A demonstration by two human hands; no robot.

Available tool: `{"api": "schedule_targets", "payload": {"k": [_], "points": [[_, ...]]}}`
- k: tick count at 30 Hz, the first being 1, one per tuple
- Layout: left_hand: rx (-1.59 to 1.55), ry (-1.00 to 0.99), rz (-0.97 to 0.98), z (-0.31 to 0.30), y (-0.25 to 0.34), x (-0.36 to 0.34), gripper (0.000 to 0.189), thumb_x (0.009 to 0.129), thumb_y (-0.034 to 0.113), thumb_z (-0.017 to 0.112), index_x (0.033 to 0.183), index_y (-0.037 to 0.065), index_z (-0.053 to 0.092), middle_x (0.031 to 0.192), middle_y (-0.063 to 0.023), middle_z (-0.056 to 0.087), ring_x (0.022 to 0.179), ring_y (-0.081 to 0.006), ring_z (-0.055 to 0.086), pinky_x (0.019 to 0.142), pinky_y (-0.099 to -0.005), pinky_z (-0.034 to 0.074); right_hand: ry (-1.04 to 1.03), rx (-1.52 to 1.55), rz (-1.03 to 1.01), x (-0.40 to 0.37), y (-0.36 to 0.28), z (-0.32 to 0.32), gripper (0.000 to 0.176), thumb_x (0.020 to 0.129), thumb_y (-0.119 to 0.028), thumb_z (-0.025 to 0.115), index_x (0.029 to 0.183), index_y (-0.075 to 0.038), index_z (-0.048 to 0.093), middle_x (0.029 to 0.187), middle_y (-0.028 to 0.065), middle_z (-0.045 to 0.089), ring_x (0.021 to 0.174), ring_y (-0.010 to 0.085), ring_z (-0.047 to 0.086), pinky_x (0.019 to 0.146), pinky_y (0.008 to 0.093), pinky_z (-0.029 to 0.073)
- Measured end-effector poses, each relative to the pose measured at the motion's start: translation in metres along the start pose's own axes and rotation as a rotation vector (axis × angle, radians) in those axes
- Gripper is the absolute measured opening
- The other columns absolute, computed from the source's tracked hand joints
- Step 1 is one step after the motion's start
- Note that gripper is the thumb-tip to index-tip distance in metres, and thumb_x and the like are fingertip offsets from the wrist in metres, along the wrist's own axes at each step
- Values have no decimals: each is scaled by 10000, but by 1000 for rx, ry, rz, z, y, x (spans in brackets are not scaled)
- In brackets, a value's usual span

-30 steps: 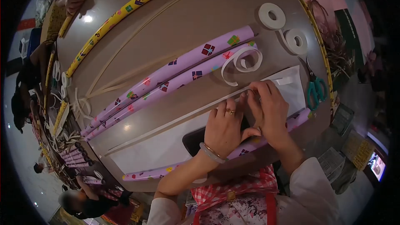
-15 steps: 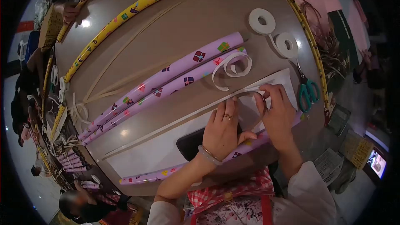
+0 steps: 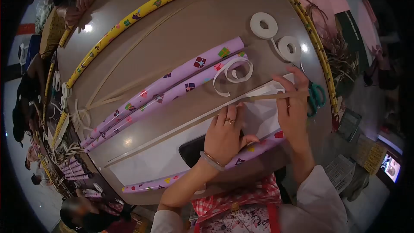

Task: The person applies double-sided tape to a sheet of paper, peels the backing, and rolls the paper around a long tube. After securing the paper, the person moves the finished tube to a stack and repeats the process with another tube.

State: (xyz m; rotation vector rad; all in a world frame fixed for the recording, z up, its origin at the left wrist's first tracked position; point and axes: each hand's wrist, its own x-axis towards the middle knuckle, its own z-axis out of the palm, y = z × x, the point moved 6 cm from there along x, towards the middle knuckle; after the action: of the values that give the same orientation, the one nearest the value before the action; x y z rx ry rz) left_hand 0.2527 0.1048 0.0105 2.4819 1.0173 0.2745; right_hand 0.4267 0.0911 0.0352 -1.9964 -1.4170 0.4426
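Note:
My left hand (image 3: 224, 137) lies flat on the white back of a sheet of purple gift wrap (image 3: 146, 157), fingertips at a narrow strip along its far edge. Its thumb is spread from the fingers. A black phone-like object (image 3: 192, 150) lies partly under that hand. To the right, my right hand (image 3: 294, 110) is raised over the sheet, a thin brown strip (image 3: 269, 96) pinched in its fingers. The brown strip runs back towards my left fingertips. The sheet's near edge is curled, showing its purple printed side. Green-handled scissors (image 3: 318, 97) lie just beyond my right hand, partly hidden.
Two purple gift-wrap rolls (image 3: 172, 87) lie beyond the sheet, with a curled white strip (image 3: 235, 71) at their end. Two white tape rolls (image 3: 264, 25) sit at the back right. A long yellow roll (image 3: 129, 20) lies farther off. Another person's hands (image 3: 77, 11) work at top left.
My right hand has risen and moved right, drawing the brown strip out straight where it was a bent loop. My left hand has shifted slightly left.

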Motion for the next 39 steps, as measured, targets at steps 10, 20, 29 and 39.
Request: {"api": "schedule_targets", "payload": {"k": [10, 20, 29, 39], "points": [[33, -2, 6, 2, 0, 2, 797, 817, 644, 492, 1335, 39, 492, 1192, -146, 455, 1084, -326, 505, 892, -413, 464, -189, 244, 216, -1, 24, 13, 178, 914, -110, 608, 1087, -89, 645, 920, 60, 592, 762, 177, 601, 665, 281, 476], [6, -41, -32, 1, -2, 2, 752, 815, 612, 519, 1334, 68, 515, 1211, -137, 463, 1086, -325, 508, 887, -414, 469, 186, -174, 19, 32, 55, -43, 130, 890, -76, 623, 1014, -99, 657, 950, 37, 601, 801, 225, 631, 679, 319, 505], [-12, -56, -43, 1, -3, 3, 741, 807, 597, 542, 1341, 84, 510, 1237, -146, 460, 1113, -338, 495, 919, -420, 455, 389, -270, -130, 26, 39, -51, 153, 914, -72, 602, 1062, -83, 640, 1035, 67, 573, 835, 188, 605, 664, 306, 500], [11, -94, -65, 3, 0, 9, 714, 834, 611, 501, 1319, 88, 527, 1237, -147, 469, 1121, -333, 492, 910, -426, 446, 120, 243, -166, -39, -12, 15, 243, 825, -29, 663, 1059, -60, 602, 812, 60, 525, 635, 174, 527, 529, 292, 431]]}}
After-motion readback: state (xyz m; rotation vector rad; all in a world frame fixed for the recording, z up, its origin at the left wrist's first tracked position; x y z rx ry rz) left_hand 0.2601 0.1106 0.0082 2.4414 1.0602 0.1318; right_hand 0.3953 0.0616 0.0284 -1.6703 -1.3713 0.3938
